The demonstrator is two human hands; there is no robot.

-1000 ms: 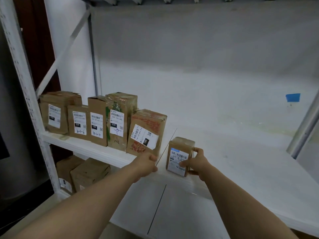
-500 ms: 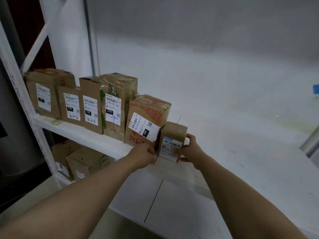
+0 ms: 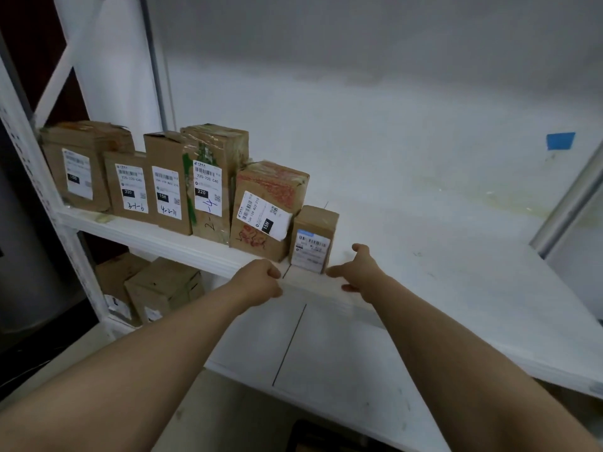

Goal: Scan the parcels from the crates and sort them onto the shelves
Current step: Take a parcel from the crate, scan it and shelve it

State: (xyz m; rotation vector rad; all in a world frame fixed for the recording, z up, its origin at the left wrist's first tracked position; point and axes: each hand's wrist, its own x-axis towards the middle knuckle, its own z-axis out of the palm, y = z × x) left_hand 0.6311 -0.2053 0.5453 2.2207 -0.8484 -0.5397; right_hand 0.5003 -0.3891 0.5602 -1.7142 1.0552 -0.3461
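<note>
A small brown parcel [image 3: 314, 238] with a white barcode label stands upright on the white shelf [image 3: 424, 256], at the right end of a row and against a red-printed parcel [image 3: 267, 208]. My right hand [image 3: 357, 267] is just right of the small parcel, fingers spread, apart from it and holding nothing. Just in front of the red-printed parcel, my left hand [image 3: 259, 282] hovers at the shelf's front edge with its fingers curled, empty.
Several more labelled cardboard parcels [image 3: 163, 181] stand in the row toward the left upright post [image 3: 39, 177]. Two boxes [image 3: 153, 288] sit on the lower level. A blue tape patch [image 3: 560, 140] marks the back wall. A grey post [image 3: 567, 203] rises at right.
My right hand slid the small parcel left against the red-printed parcel, then let go and drew back to the right. My left hand stayed by the shelf edge.
</note>
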